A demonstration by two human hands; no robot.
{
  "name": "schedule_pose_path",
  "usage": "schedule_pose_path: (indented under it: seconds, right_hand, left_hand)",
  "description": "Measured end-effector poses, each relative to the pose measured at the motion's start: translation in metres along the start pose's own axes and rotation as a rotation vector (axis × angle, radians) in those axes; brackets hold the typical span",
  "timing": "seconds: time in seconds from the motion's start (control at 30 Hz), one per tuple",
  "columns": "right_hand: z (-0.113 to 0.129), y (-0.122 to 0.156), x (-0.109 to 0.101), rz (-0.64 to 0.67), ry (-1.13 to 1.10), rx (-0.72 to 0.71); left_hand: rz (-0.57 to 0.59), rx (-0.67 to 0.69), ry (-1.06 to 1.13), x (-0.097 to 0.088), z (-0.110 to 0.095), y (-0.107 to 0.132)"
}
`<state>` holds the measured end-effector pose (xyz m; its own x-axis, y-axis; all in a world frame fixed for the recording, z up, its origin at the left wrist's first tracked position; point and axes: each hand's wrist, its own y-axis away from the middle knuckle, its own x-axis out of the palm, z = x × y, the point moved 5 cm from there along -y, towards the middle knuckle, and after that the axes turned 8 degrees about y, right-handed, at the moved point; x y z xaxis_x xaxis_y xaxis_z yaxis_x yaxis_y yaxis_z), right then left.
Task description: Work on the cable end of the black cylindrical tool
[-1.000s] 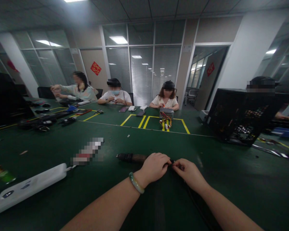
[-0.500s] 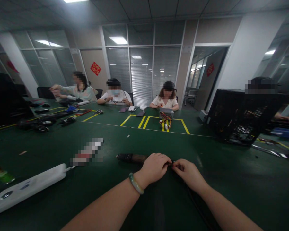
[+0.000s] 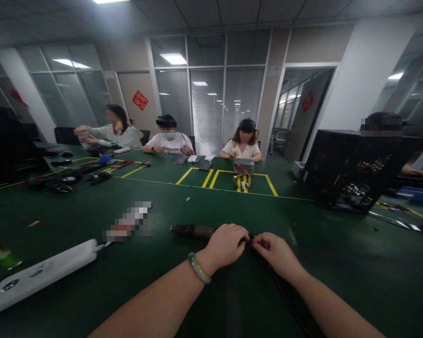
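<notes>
A dark, pen-shaped electric screwdriver [image 3: 193, 231] lies on the green table, its narrow tip pointing left. My left hand [image 3: 226, 245], with a jade-coloured bangle on the wrist, is closed around its rear end. Close beside it, my right hand [image 3: 275, 251] pinches the dark cable [image 3: 285, 295] where it meets the back of the screwdriver. The fingers partly hide that joint, so whether the plug is fully in cannot be seen. From there the cable runs down toward the table's near edge, partly behind my right forearm.
A white power strip [image 3: 45, 277] and a small green bottle [image 3: 3, 256] are at the left. Across the table, a metal box with coloured wires [image 3: 244, 166] stands before a seated person. A black computer case [image 3: 333, 169] stands right; tools and cables [image 3: 66, 180] lie far left.
My hands and the screwdriver stay almost in place, with only a slight shift of the fingers at the joint. A co-worker across the table has moved their hands a little.
</notes>
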<state>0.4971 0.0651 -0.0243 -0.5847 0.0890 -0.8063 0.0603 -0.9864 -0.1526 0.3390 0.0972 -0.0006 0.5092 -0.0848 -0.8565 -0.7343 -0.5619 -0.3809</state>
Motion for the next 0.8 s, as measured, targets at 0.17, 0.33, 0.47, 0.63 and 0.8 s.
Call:
schedule_pose_path:
  seconds: [0.17,0.33,0.47,0.63,0.8]
  right_hand:
    - [0.0039,0.0002,-0.0022,-0.001,0.004,-0.007]
    - [0.0039,-0.0003,-0.0014,-0.013,0.018,-0.009]
    - [0.0017,-0.0007,0.0002,-0.008,0.005,-0.007]
    - [0.0013,-0.0002,-0.0005,-0.005,-0.01,-0.009]
    - [0.0032,0.0006,-0.0021,-0.004,-0.018,-0.001]
  left_hand:
    - [0.01,0.004,-0.009,-0.0014,-0.0014,-0.0001]
    - [-0.018,0.01,0.023,0.0003,0.0001,-0.0003]
    - [-0.027,0.008,0.035,0.0011,0.001,-0.0004]
    - [-0.009,-0.006,0.021,-0.0001,0.0001,-0.0007]
    - [-0.012,-0.009,0.018,-0.0013,-0.0006,-0.0009]
